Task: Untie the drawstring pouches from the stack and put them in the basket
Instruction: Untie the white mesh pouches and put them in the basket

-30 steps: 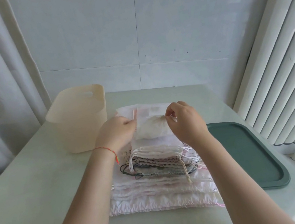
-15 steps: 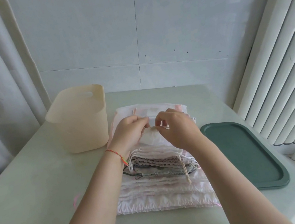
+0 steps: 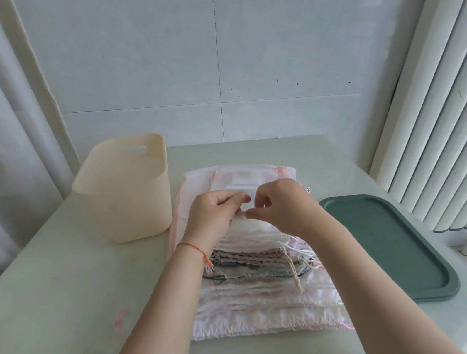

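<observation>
both hands (image 3: 250, 211) pinching top white pouch (image 3: 248, 226) on stack (image 3: 262, 301)

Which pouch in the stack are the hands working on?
The small white pouch on top of the stack: left hand and right hand pinch its neck. The grey and pink pouches below lie untouched.

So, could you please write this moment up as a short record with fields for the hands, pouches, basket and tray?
left hand: pinches the top white fabric pouch
right hand: pinches the same pouch, opposite the left
stack of drawstring pouches: on the pale green table
cream plastic basket: left of the stack
dark green plastic tray: right of the stack
</observation>
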The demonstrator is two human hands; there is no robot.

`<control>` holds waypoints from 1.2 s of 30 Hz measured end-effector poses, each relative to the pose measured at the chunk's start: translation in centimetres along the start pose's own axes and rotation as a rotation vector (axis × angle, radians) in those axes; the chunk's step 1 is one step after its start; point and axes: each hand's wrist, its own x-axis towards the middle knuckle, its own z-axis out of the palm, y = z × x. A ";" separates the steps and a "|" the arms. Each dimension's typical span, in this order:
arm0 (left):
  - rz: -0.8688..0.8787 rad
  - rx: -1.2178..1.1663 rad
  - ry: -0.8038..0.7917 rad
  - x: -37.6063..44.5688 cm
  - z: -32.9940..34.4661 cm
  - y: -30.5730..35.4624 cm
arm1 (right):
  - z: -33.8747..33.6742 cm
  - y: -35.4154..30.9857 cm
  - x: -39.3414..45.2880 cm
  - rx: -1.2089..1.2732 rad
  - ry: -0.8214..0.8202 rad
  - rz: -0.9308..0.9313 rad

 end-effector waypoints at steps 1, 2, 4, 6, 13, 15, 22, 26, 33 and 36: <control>0.024 0.058 -0.010 0.0 0.1 0.0 | -0.2 0.0 -0.1 -0.013 -0.038 -0.003; 0.046 0.107 -0.027 0.0 0.1 0.0 | -0.4 0.1 -0.1 -0.036 -0.080 -0.013; 0.075 0.188 -0.060 0.2 0.1 -0.2 | -0.9 0.4 -0.1 -0.050 -0.129 -0.025; 0.095 0.228 -0.104 0.2 0.0 -0.4 | -1.2 0.7 0.0 -0.046 -0.094 -0.015; 0.103 0.417 -0.126 0.5 0.2 -0.6 | -2.1 -0.9 -0.5 1.005 0.089 -0.070; 0.058 0.341 -0.099 0.6 0.1 -0.4 | -1.9 -1.0 -0.4 1.111 0.180 -0.155; -0.142 -0.059 -0.117 0.1 -0.7 0.6 | 1.0 -0.2 0.3 0.478 0.141 -0.107; -0.193 -0.119 -0.158 0.3 -1.1 0.6 | 1.3 -0.2 0.4 0.403 0.167 -0.112; -0.148 -0.058 -0.156 0.1 -1.2 0.5 | 0.6 0.5 0.1 0.351 0.133 -0.083; -0.094 -0.009 -0.108 0.2 -1.3 0.2 | 0.1 0.9 0.1 0.314 0.110 -0.016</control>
